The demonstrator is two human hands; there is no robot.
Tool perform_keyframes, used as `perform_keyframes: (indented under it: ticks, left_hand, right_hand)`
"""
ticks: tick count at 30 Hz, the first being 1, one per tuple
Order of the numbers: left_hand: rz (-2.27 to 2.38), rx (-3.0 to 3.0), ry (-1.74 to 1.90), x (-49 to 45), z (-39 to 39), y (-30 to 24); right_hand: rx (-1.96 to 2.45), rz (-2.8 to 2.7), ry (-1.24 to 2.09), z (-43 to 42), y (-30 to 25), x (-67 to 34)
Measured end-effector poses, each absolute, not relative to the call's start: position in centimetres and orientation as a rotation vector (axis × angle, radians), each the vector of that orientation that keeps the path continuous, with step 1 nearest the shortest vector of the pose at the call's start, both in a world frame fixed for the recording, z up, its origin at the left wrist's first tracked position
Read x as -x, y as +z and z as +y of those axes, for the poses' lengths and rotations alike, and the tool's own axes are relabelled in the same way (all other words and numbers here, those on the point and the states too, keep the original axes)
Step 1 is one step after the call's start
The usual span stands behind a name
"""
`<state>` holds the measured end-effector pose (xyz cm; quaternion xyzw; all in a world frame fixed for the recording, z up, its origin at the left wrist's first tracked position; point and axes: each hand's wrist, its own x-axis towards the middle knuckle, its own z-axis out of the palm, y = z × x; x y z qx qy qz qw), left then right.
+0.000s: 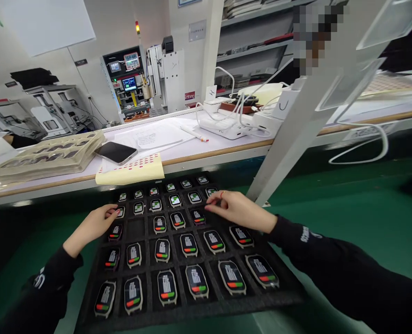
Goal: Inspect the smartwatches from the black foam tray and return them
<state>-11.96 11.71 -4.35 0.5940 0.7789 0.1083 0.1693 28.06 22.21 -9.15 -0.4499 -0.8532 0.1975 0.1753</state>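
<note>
A black foam tray [192,308] holds rows of smartwatch bodies without straps, most with lit screens. My left hand [93,226] is at the tray's left edge. Its fingers are slightly bent and apart, with a fingertip over a watch [121,212] in the second row from the back. At the right side, my right hand [239,211] reaches over the tray with fingers stretched and parted, partly covering another watch [211,190]. Nearer screens, such as that of the front watch [166,286], show white text above red and green blocks. One pocket [135,230] holds no watch.
Behind the tray runs a shelf edge [181,164] bearing a phone [116,152], papers [159,137], a pen [194,133] and a white multi-port charger [223,126] with cables. A plastic tray [49,155] lies at left. A slanting metal post [282,125] stands right of the tray.
</note>
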Motion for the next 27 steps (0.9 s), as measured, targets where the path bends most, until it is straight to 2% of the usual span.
perform_keyframes:
  ticks: [5, 11, 18, 27]
  left_hand:
    - [2.233, -1.766, 0.252, 12.6, 13.2, -6.4]
    - [2.285, -1.748, 0.273, 12.7, 14.7, -7.5]
    - [2.013, -1.571, 0.464, 14.1, 14.3, -7.1]
    - [1.758, -1.366, 0.638, 14.7, 14.6, -6.7]
  right_hand:
    - [1.482, -2.377, 0.41, 26.3, -9.0, -30.0]
    - [1.473, -2.502, 0.461, 29.8, -10.5, -29.3]
    - [1.401, -2.485, 0.677, 31.6, -10.1, -29.0]
    - [1.429, -2.32, 1.165, 31.2, -8.7, -30.4]
